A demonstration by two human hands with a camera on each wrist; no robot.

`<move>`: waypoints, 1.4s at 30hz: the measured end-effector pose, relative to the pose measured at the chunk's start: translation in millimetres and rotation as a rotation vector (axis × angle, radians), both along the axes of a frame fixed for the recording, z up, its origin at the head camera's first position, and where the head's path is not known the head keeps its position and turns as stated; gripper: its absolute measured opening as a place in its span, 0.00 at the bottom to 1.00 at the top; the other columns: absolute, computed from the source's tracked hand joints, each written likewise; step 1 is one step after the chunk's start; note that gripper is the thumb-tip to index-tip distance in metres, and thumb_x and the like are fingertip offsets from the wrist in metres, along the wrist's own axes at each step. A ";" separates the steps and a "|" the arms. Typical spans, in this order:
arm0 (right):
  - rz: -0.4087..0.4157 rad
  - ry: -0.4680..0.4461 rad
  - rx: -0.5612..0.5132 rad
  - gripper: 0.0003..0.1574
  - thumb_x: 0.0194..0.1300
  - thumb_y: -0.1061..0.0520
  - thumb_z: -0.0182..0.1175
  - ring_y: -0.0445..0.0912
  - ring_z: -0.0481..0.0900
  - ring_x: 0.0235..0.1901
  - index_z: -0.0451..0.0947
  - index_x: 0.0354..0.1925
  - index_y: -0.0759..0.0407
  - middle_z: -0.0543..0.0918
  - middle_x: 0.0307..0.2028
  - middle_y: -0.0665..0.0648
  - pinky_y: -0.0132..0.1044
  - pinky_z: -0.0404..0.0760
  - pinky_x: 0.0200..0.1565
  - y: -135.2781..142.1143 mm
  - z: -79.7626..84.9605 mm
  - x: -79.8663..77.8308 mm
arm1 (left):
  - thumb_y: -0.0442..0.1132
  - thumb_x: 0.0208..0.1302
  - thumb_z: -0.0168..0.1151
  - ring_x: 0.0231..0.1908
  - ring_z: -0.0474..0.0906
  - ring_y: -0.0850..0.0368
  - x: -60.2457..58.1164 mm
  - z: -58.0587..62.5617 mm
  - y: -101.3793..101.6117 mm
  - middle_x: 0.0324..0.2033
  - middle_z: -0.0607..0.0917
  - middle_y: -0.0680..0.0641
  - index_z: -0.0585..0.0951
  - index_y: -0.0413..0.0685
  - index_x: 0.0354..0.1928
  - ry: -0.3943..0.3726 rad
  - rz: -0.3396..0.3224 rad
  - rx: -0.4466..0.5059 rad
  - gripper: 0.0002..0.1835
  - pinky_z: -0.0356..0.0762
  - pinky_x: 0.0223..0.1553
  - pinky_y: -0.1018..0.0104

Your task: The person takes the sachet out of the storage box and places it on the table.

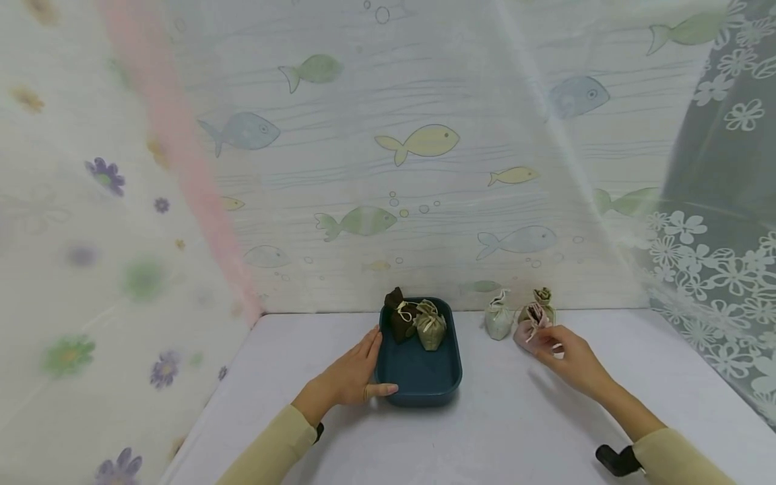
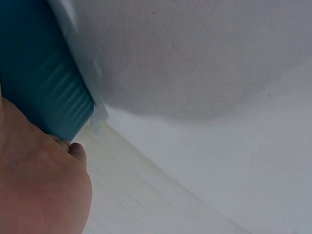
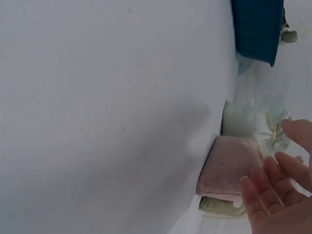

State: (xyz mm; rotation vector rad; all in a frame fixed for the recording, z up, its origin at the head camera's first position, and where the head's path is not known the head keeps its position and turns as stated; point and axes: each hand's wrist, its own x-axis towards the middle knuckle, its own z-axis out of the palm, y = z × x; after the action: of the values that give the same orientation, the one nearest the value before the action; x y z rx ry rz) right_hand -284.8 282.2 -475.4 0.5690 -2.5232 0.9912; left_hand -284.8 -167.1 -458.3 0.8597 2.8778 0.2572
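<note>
A dark teal tray (image 1: 418, 374) stands on the white cloth. Inside it, toward the far end, are a dark brown drawstring pouch (image 1: 401, 323) and an olive-gold pouch (image 1: 431, 326). Against the tray's left wall lie the straight fingers of my left hand (image 1: 347, 377), its thumb at the near left corner. To the right stand a pale green pouch (image 1: 498, 319), a pink pouch (image 1: 532, 327) and, behind the pink one, a gold pouch (image 1: 547, 303). My right hand (image 1: 572, 357) is at the pink pouch, thumb and fingers apart in the right wrist view, fingertips beside its upper part.
A sheer curtain printed with fish (image 1: 424, 145) hangs behind the table's far edge. Flowered fabric (image 1: 103, 269) hangs on the left, and white floral lace (image 1: 721, 283) on the right. White cloth (image 1: 485, 431) covers the table.
</note>
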 end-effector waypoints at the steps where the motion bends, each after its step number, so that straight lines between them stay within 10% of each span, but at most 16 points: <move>1: 0.008 0.005 -0.004 0.18 0.60 0.68 0.70 0.50 0.81 0.37 0.80 0.48 0.71 0.84 0.42 0.61 0.41 0.84 0.39 -2.5 0.4 0.2 | 0.74 0.68 0.53 0.80 0.42 0.42 0.1 -0.4 -0.1 0.81 0.41 0.35 0.44 0.31 0.80 0.001 -0.002 0.005 0.61 0.53 0.76 0.48; 16: 0.129 -0.010 -0.062 0.14 0.65 0.66 0.68 0.44 0.82 0.39 0.80 0.49 0.68 0.83 0.41 0.62 0.39 0.86 0.42 -46.3 6.9 -6.9 | 0.79 0.65 0.47 0.80 0.40 0.43 -3.8 -10.0 -2.7 0.81 0.39 0.37 0.43 0.32 0.80 0.020 -0.005 0.017 0.64 0.52 0.76 0.47; 42: 0.172 -0.092 -0.030 0.24 0.71 0.59 0.65 0.63 0.82 0.50 0.77 0.59 0.73 0.82 0.52 0.69 0.57 0.81 0.53 -131.2 26.3 -46.5 | 0.78 0.66 0.48 0.80 0.40 0.44 -1.3 -1.7 -0.5 0.81 0.40 0.37 0.43 0.33 0.80 0.004 0.011 -0.031 0.63 0.53 0.76 0.49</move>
State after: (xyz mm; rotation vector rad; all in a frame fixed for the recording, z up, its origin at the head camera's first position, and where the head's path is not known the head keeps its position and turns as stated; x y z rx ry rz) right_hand -331.3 151.0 -449.1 0.7584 -2.5688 1.1383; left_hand -286.2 -167.6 -460.0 0.8395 2.8829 0.2123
